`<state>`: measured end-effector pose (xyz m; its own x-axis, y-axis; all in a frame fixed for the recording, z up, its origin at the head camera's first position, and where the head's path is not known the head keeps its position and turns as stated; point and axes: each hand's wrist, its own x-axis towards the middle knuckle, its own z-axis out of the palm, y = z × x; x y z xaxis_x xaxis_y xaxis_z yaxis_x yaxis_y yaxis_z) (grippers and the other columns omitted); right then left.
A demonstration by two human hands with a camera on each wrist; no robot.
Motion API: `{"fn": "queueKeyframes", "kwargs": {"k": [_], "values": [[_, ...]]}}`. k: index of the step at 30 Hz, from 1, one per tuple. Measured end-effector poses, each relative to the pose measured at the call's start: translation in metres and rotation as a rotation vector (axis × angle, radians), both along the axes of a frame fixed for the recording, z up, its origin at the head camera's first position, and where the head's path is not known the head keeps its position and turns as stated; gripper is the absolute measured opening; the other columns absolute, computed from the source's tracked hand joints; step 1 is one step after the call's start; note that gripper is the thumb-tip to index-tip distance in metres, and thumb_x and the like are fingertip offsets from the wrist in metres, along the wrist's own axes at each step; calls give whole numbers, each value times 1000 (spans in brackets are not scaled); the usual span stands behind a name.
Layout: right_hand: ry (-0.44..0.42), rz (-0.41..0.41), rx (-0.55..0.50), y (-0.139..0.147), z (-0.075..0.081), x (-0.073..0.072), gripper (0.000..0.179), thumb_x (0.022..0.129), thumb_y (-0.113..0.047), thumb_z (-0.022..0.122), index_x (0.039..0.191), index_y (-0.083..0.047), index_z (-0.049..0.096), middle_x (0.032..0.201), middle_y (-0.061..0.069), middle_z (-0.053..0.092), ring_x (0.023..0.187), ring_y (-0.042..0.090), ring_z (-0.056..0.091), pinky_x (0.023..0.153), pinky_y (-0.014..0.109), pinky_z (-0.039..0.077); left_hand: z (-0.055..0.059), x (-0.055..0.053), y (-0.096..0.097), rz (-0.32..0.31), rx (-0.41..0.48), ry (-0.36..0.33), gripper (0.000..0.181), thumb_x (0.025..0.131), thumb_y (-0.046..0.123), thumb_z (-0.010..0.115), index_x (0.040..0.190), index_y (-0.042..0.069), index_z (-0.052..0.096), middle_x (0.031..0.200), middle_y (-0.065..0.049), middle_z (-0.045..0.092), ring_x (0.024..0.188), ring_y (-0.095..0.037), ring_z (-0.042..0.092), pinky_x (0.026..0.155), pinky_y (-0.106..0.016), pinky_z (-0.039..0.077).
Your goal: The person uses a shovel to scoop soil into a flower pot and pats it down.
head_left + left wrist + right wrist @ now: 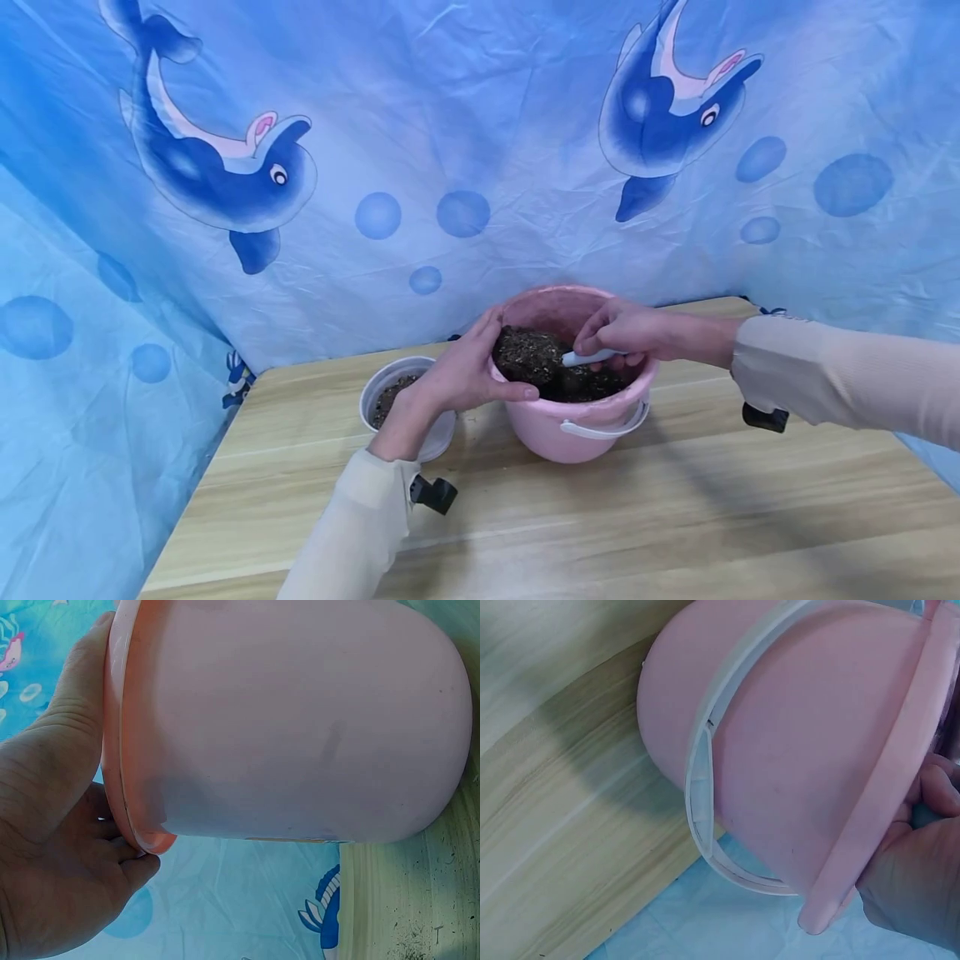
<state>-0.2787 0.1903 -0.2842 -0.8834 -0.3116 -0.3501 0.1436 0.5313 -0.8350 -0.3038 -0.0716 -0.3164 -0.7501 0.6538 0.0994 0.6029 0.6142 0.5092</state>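
Observation:
A pink bucket [573, 437] with dark soil [592, 385] inside stands on the table. My left hand [467, 367] grips its left rim, thumb along the near edge; in the left wrist view the fingers of that hand [67, 847] curl at the rim. Over the bucket's mouth, my right hand [618, 329] holds a small trowel by its pale handle [577, 358]. A clump of soil [528, 354] covers the trowel's blade end. From the right wrist, the hand [919, 877] shows partly behind the bucket's rim [889, 780].
A white pot [367, 408] holding some soil stands left of the bucket, partly behind the left forearm. The bucket's white carrying handle [600, 432] hangs on its near side. Blue dolphin-printed sheeting [420, 167] rises behind the wooden table [562, 533]; soil crumbs [412, 949] lie on the tabletop.

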Motion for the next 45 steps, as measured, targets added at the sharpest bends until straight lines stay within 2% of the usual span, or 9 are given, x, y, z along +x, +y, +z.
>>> {"fn": "queueKeyframes", "kwargs": {"k": [6, 15, 22, 27, 28, 31, 41, 43, 45], "values": [[-10, 16, -26, 5, 5, 5, 30, 94, -9, 57, 118, 9, 57, 72, 7, 64, 48, 7, 39, 41, 17, 23, 0, -1, 1, -18, 17, 14, 122, 69, 66, 74, 156, 12, 8, 162, -2, 7, 146, -22, 16, 115, -43, 25], [-23, -24, -53, 10, 11, 14, 35, 95, -12, 58, 124, 7, 54, 78, 8, 64, 51, 8, 40, 42, 18, 24, 1, -2, -1, -15, 38, 13, 122, 69, 64, 76, 156, 14, 8, 162, -3, 8, 145, -23, 17, 115, -44, 26], [-16, -76, -86, 13, 9, 18, 39, 96, -16, 59, 128, 6, 53, 85, 6, 65, 57, 9, 46, 49, 19, 39, 0, -3, -2, -5, 26, -6, 124, 68, 67, 74, 156, 11, 7, 162, -1, 4, 147, -21, 12, 116, -43, 22], [3, -85, -110, 17, 10, 23, 44, 96, -19, 59, 132, 5, 50, 87, 6, 67, 53, 6, 44, 43, 18, 31, -1, -3, -2, -4, 24, -2, 123, 68, 67, 74, 156, 12, 7, 162, 1, 3, 146, -21, 13, 116, -44, 23], [8, -83, -117, 18, 10, 24, 43, 96, -18, 59, 132, 5, 51, 85, 7, 67, 50, 7, 40, 42, 18, 27, -1, -3, -3, -6, 27, 2, 123, 68, 67, 74, 156, 13, 7, 162, 0, 4, 146, -22, 15, 116, -44, 24], [21, -80, -137, 20, 9, 25, 44, 96, -18, 59, 132, 6, 50, 82, 6, 67, 49, 7, 39, 41, 18, 25, -1, -4, -2, -27, 49, 25, 120, 68, 65, 75, 156, 16, 10, 161, -1, 11, 144, -22, 21, 114, -45, 28], [36, -97, -135, 23, 7, 24, 42, 95, -18, 61, 129, 5, 54, 83, 7, 68, 49, 7, 40, 42, 17, 30, -4, -7, -1, -68, 82, 53, 117, 69, 63, 76, 156, 18, 13, 158, -2, 20, 141, -21, 29, 112, -45, 31], [48, -102, -126, 22, 9, 24, 42, 94, -19, 61, 129, 4, 55, 85, 8, 69, 49, 7, 40, 42, 18, 31, -5, -7, 0, -63, 88, 50, 117, 69, 62, 77, 156, 18, 13, 158, -2, 20, 140, -21, 29, 112, -44, 32], [57, -110, -114, 22, 12, 24, 43, 94, -20, 62, 129, 4, 55, 87, 7, 69, 52, 7, 46, 44, 19, 34, -6, -6, -1, -43, 78, 43, 119, 69, 63, 77, 156, 16, 12, 160, -2, 16, 142, -22, 26, 113, -44, 30]]}}
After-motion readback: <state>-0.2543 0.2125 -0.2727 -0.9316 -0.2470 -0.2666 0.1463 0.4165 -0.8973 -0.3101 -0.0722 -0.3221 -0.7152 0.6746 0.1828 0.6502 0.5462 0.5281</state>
